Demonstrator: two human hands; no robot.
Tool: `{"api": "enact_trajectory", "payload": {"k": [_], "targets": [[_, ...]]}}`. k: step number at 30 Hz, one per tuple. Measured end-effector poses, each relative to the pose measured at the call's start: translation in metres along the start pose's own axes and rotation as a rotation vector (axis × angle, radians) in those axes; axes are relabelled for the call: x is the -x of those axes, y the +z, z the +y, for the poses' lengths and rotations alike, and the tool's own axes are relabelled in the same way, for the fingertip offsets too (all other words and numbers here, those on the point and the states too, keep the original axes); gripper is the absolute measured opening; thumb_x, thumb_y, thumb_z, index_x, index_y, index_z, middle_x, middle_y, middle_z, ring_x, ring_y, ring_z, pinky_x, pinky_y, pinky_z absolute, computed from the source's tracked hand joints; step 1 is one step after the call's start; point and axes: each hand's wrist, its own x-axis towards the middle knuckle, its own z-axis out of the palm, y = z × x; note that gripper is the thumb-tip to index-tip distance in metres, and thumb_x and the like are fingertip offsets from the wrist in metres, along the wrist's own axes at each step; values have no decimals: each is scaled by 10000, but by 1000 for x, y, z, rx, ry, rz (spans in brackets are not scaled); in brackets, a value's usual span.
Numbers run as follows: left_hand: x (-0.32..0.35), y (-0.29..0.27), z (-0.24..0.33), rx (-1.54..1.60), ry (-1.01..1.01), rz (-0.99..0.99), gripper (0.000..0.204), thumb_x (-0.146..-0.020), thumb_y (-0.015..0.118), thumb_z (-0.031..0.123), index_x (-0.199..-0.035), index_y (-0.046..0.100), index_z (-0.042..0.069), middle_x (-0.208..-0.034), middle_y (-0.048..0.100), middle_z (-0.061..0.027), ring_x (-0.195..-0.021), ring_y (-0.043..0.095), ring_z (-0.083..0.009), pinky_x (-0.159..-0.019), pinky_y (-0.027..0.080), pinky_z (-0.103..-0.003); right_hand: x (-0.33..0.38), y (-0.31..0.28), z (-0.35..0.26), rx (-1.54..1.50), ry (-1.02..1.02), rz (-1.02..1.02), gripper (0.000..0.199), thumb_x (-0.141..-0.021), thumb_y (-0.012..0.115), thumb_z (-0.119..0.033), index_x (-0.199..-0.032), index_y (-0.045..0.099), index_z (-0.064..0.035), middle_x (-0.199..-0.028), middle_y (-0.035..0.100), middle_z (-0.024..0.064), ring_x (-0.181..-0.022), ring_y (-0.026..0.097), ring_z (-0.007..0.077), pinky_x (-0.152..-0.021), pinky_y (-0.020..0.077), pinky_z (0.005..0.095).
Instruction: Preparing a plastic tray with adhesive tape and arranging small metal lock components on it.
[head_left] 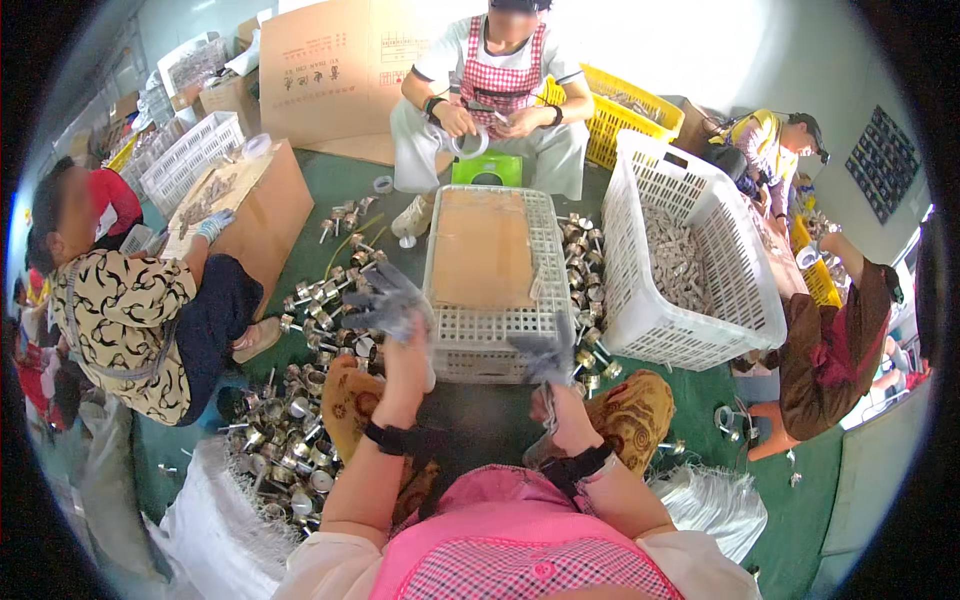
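My left hand (388, 303), in a grey glove, is raised over the metal parts at the left of an upturned white crate (440, 362). Its fingers look spread, with nothing visible in them. At the crate's near right corner is my right hand (548, 352), also gloved. Motion smears its fingers, so whether it grips anything is unclear. A flat piece of brown cardboard (483, 248) covers much of the crate's top. Shiny metal cup-shaped parts with stems (290, 440) lie heaped by my left leg. More such metal parts (583, 262) lie along the crate's right side.
A large white basket (690, 325) holding many small pale pieces stands at the right. Across the crate sits a co-worker (503, 75) holding a ring-shaped roll. Another person (125, 320) works at a cardboard box (265, 215) on the left. White woven sacks (215, 520) flank me.
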Motion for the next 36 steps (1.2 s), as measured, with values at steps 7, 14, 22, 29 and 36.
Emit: {"api": "enact_trajectory", "payload": {"k": [7, 14, 22, 29, 36], "targets": [[48, 53, -58, -208, -109, -521, 278, -858, 473, 171, -1062, 496, -15, -1027, 545, -147, -909, 518, -178, -765, 452, -342, 14, 39, 8, -155, 136, -129, 302, -882, 499, -335, -1033, 559, -81, -856, 566, -4, -734, 537, 115, -606, 422, 246], [52, 49, -24, -1262, 552, -801, 441, -773, 589, 315, -1131, 557, 59, -1214, 485, -217, -1209, 357, -385, -1052, 172, -501, 33, 20, -17, -104, 255, -87, 255, -850, 590, -247, -1017, 575, -55, -875, 615, 39, -776, 603, 162, -652, 496, 299], [43, 38, -7, -685, 210, -1287, 304, -804, 587, 282, -960, 638, 26, -861, 639, -148, -796, 608, -274, -717, 473, -360, 68, -38, -92, -72, 118, -72, 310, -864, 545, -161, -1137, 528, -16, -1045, 613, 91, -948, 599, 225, -836, 477, 372], [105, 76, -110, -795, 562, -1629, 341, -832, 497, 370, -1032, 548, 99, -1048, 581, -116, -923, 555, -327, -799, 416, -429, 151, -3, -118, 737, 327, -219, 365, -758, 624, -93, -1108, 563, -12, -1059, 610, 83, -1014, 569, 196, -850, 439, 314], [76, 37, -125, -450, 475, -1112, 586, -679, 660, 439, -1207, 499, 243, -1218, 486, -77, -1128, 482, -247, -1002, 276, -457, 143, -20, -52, 779, 395, -365, 451, -819, 607, -168, -1213, 468, 1, -1190, 499, 59, -1023, 482, 163, -900, 385, 292]]}}
